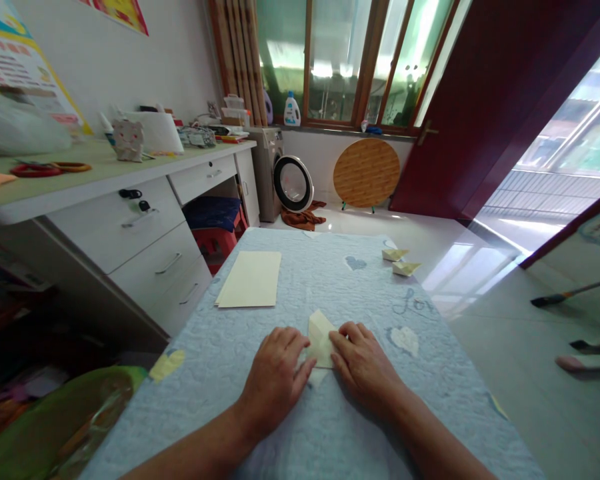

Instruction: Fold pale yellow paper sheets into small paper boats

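A small piece of folded cream paper (321, 339) lies on the table in front of me, its top coming to a point. At its left edge is my left hand (280, 367), with curled fingers and the thumb and index fingertip on the paper. My right hand (363, 357) grips the right edge between bent fingers and thumb. Farther off to the left rests a stack of cream paper sheets (250, 280). Two folded paper boats (406, 268) stand near the table's far right corner.
A light blue patterned cloth (330, 427) covers the table. Along the left runs a white desk (130, 233) with red-handled scissors (36, 169) on top. A green bin (65, 427) stands at lower left. Behind are a washing machine with its door open (294, 183) and a round wooden tabletop (367, 172).
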Demonstrator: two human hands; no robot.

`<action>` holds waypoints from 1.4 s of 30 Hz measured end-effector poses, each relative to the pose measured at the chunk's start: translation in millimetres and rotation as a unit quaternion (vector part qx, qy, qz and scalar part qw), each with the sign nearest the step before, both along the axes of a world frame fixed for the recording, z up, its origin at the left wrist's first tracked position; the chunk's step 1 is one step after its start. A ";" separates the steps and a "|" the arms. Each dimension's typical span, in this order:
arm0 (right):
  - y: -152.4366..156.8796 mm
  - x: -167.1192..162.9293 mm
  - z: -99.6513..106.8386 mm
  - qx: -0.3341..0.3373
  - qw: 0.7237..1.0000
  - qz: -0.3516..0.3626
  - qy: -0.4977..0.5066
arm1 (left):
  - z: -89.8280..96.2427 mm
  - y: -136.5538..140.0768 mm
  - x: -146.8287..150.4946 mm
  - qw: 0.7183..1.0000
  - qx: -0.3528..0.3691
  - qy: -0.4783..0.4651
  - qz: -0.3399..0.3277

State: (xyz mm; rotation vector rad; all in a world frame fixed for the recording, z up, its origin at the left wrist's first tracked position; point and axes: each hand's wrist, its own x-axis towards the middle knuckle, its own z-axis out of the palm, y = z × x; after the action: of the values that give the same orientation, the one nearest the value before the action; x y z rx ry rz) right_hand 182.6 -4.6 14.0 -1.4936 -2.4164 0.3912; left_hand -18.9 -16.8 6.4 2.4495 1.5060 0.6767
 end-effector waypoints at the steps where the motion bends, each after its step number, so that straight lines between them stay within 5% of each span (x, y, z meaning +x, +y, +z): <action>1: 0.9 0.9 -2.7 0.010 1.000 -0.013 0.006 | -0.2 2.7 0.4 0.999 -0.002 -0.016 0.029; 5: 2.4 1.5 -10.8 0.023 0.998 -0.047 0.026 | -2.6 9.4 3.7 0.996 -0.047 -0.016 0.080; 13: 2.4 0.3 -19.3 -0.027 0.987 -0.060 0.148 | -2.4 13.1 4.4 0.990 -0.099 -0.089 0.045; 23: 1.4 4.2 -6.8 -0.035 0.953 -0.030 0.299 | 8.9 10.5 5.4 0.922 -0.224 -0.310 -0.055; 28: 1.4 4.4 0.6 -0.125 0.916 -0.029 0.381 | 9.3 11.3 4.6 0.909 -0.216 -0.348 -0.072; 38: 2.1 -8.4 -13.4 -0.233 0.820 -0.067 0.519 | -4.3 20.8 5.1 0.775 -0.344 -0.530 -0.024; 42: 2.7 -6.0 -14.1 -0.236 0.812 -0.031 0.533 | -1.4 24.4 1.0 0.768 -0.334 -0.546 0.009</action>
State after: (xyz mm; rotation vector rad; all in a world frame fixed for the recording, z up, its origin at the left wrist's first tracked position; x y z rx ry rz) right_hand 176.6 -2.0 -0.2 -1.0083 -1.3852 1.4344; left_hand -17.9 7.6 5.0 1.0870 0.9698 1.0504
